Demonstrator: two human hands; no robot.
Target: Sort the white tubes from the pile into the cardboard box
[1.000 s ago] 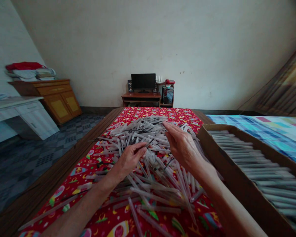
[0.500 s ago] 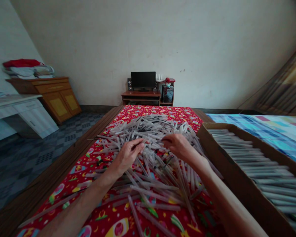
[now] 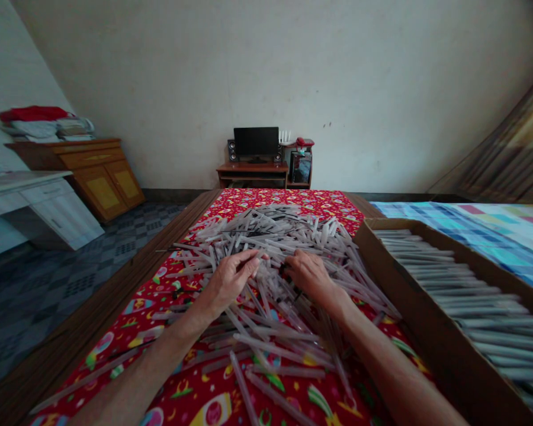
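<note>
A loose heap of thin translucent plastic tubes (image 3: 288, 228), with some dark pieces mixed in, lies on a red patterned cloth (image 3: 213, 376). At the heap's near middle, my left hand (image 3: 233, 277) is closed in a pinch, thumb against fingers; what sits between the fingertips is too small to make out. My right hand (image 3: 310, 275) is just to its right, palm down, with its fingers curled into the tubes. Something small and dark shows at those fingertips, which are partly hidden. A gap separates the two hands.
To the right stands an open cardboard box (image 3: 420, 313) holding rows of greyish tubes (image 3: 466, 290). Past it is a surface with a blue checked cover (image 3: 479, 242). A monitor (image 3: 256, 142) on a small desk stands at the far wall; a wooden cabinet (image 3: 102, 171) is at left.
My right hand has moved left and slightly down, from above the tubes into them, nearer my left hand. The left hand stays almost where it was, still pinched.
</note>
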